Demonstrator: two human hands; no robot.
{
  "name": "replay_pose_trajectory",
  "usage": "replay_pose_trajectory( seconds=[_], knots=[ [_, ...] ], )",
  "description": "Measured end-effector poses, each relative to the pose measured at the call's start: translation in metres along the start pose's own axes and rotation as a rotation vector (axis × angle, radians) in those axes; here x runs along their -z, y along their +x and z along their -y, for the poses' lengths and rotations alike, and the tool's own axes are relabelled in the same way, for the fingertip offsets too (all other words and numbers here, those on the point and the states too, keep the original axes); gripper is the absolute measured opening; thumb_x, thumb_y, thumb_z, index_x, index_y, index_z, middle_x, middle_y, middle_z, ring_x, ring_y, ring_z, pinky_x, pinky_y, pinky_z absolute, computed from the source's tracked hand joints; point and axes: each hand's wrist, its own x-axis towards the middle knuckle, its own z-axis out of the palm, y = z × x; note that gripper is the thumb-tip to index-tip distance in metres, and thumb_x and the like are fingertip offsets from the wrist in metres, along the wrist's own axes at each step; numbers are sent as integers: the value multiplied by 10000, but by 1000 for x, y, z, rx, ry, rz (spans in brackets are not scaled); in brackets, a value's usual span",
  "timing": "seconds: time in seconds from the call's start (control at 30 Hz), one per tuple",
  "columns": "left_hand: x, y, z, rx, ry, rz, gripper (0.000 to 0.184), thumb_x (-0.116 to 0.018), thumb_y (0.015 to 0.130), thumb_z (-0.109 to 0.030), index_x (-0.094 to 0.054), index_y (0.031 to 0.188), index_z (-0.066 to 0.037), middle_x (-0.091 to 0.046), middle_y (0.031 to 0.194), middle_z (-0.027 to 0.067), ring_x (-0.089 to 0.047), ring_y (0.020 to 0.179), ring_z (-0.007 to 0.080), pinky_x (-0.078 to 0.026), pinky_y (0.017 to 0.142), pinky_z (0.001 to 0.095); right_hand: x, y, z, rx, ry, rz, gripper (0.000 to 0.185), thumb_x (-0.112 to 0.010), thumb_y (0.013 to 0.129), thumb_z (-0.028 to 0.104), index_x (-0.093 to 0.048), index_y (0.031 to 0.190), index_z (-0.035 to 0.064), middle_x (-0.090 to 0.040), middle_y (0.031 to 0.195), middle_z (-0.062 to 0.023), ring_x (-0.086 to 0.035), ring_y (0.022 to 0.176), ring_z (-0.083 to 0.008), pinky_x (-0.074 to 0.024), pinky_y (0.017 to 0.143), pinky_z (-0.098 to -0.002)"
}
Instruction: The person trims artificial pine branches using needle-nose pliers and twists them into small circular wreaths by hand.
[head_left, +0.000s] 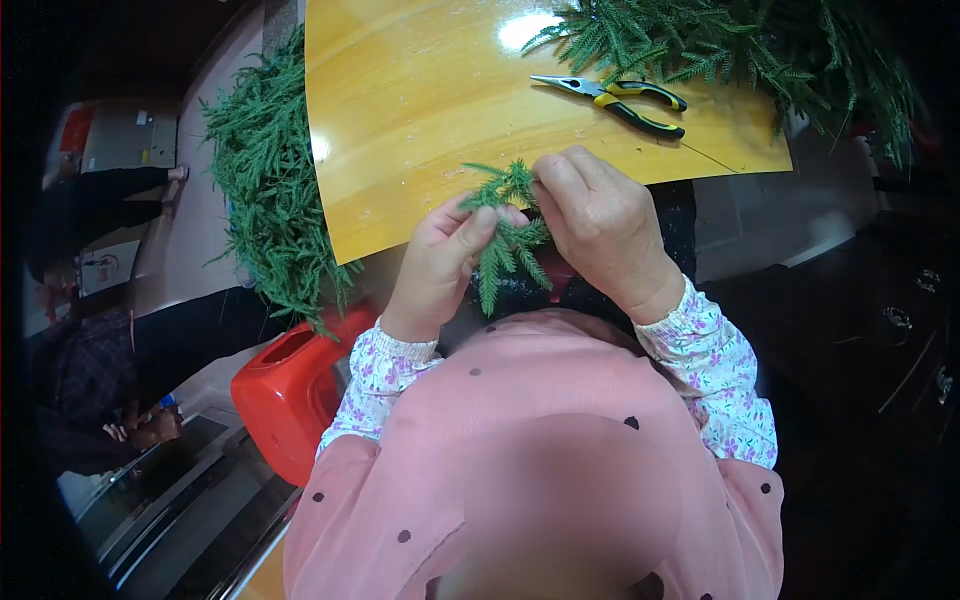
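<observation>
A small green artificial pine sprig [515, 250] is held between my two hands, just off the front edge of the wooden table [420, 130]. My left hand [445, 245] pinches it with thumb and fingers from the left. At its upper right side, my right hand [598, 215] has its fingertips pressed together against the sprig; whatever fine part they grip is hidden. Beyond my right hand lie long-nose pliers [620, 103] with yellow and black handles, jaws pointing left.
A heap of green sprigs [680, 45] covers the table's far right. Another large pile [265, 180] hangs beside its left edge. A red plastic stool [290, 390] stands at my left. Other people's legs [200, 335] show farther left.
</observation>
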Motion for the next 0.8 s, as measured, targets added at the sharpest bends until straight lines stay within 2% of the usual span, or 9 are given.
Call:
replay_pose_trajectory(
  seconds=[0.03, 0.13, 0.23, 0.3, 0.4, 0.53, 0.6, 0.7, 0.8],
  knots=[
    [3, 0, -1, -16, 30, 19, 350, -540, 974, -319, -605, 1097, 2, -656, 1067, 83, -586, 861, 105, -463, 789, 249, 0, 0, -2, 26, 23, -15, 160, -618, 761, 76, -507, 875, 62, -496, 719, -72, -586, 617, -228, -479, 519, -331],
    [5, -1, -4, 7, -65, 14, 357, -526, 979, -327, -593, 1091, 5, -651, 983, 75, -581, 837, 105, -463, 775, 245, -1, -2, -5, 71, 73, -43, 184, -616, 765, 92, -537, 928, 61, -488, 713, -64, -581, 602, -214, -473, 502, -323],
    [7, -1, 3, -27, -204, 161, 352, -504, 989, -334, -591, 1064, -1, -616, 868, 48, -556, 785, 100, -447, 731, 226, -1, -4, -3, 58, 68, -38, 234, -611, 770, 103, -570, 997, 63, -481, 701, -52, -579, 589, -197, -462, 481, -317],
    [6, -2, -3, 7, -158, 121, 341, -495, 993, -332, -592, 1032, -8, -582, 816, 31, -536, 751, 98, -432, 701, 214, 1, -5, -2, 78, 62, -26, 274, -610, 772, 109, -584, 1042, 73, -477, 692, -45, -578, 579, -186, -454, 465, -314],
    [5, -2, -8, 27, -55, 79, 338, -487, 997, -331, -592, 1014, -10, -561, 787, 18, -504, 709, 86, -407, 660, 205, 7, -3, -1, 132, 69, 9, 281, -609, 765, 115, -602, 1046, 102, -460, 658, -30, -563, 543, -176, -447, 451, -311],
    [13, -1, -8, 61, -28, 129, 326, -492, 996, -318, -591, 995, -8, -544, 775, 2, -462, 669, 61, -379, 616, 201, 7, -6, 0, 74, 150, 2, 236, -653, 768, 120, -632, 1003, 113, -523, 649, -38, -591, 554, -202, -460, 467, -312],
    [10, 1, -11, 20, 177, 88, 312, -487, 999, -304, -594, 973, -13, -529, 753, -11, -428, 639, 51, -358, 586, 199, 0, -5, -1, 13, 278, -69, 192, -679, 769, 124, -649, 957, 102, -573, 660, -49, -613, 578, -218, -469, 480, -319],
    [10, 2, -18, 40, 426, 103, 291, -483, 1002, -279, -592, 948, -15, -524, 756, -21, -409, 616, 40, -315, 543, 183, 0, -3, -5, -27, 373, -41, 140, -713, 766, 141, -652, 881, 92, -626, 701, -64, -634, 616, -233, -481, 504, -331],
    [16, 3, -28, 112, 617, 180, 287, -483, 1001, -271, -592, 934, -14, -520, 752, -21, -411, 615, 40, -311, 538, 183, 9, -1, -12, -6, 340, 85, 100, -709, 768, 144, -647, 826, 92, -634, 704, -61, -635, 618, -237, -486, 521, -337]
  ],
)
